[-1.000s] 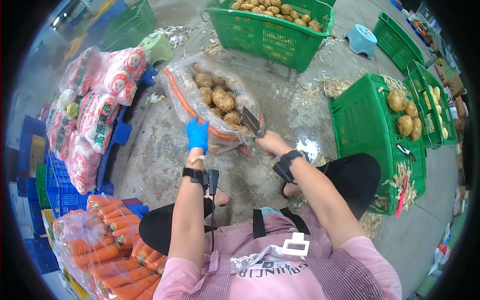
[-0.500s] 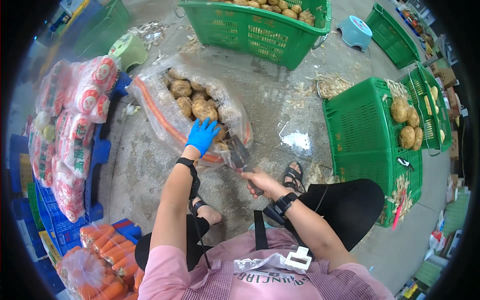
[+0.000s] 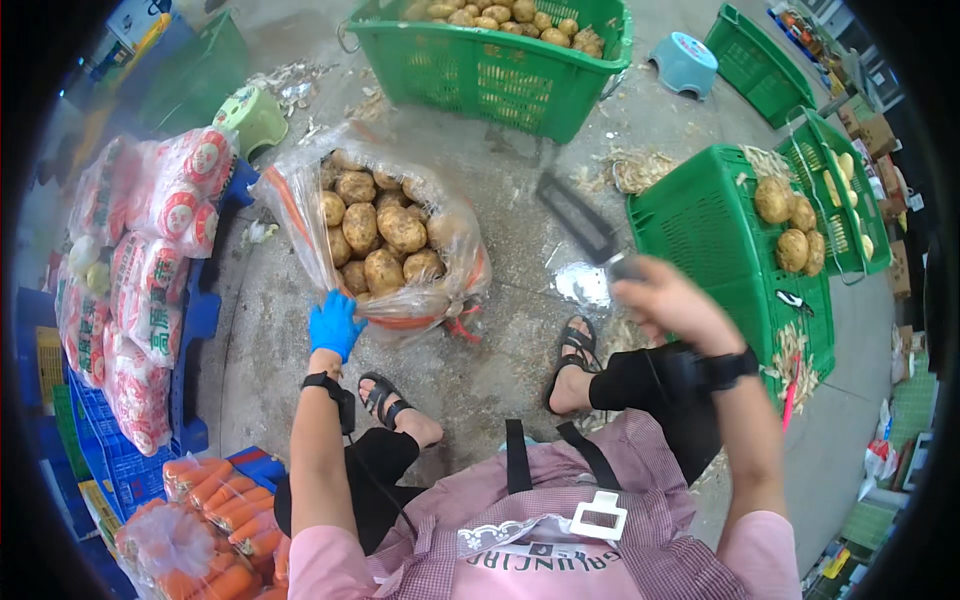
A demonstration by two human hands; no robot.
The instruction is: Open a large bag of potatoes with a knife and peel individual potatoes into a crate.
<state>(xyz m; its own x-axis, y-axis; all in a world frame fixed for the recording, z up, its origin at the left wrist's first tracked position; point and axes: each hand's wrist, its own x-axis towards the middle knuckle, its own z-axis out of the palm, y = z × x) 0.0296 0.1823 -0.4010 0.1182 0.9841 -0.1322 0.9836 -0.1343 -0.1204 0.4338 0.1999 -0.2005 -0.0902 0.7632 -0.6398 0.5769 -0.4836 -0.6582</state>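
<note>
On the wet concrete floor [image 3: 500, 360] in front of the seated person lies a clear plastic sack of potatoes [image 3: 385, 245], open toward the top. The left hand [image 3: 335, 325], in a blue glove, grips the lower edge of the sack, fingers closed on the plastic. The right hand [image 3: 670, 300] is bare, raised to the right of the sack and well apart from it; it is clenched around the handle of a knife [image 3: 582, 222], whose dark blade points up and to the left.

Between the sack and the two sandalled feet there is only a narrow strip of free floor. Behind the sack stands a big green crate [image 3: 500, 75] with potatoes, leaving a small gap. On the right a green crate [image 3: 720, 240] with a few peeled potatoes is very near the right hand, and more green crates stand behind it. On the left the way is closed by stacked white and red bags [image 3: 140, 260] on blue crates [image 3: 195, 320]. Bags of carrots [image 3: 195, 530] lie at the lower left, beside the left arm.
</note>
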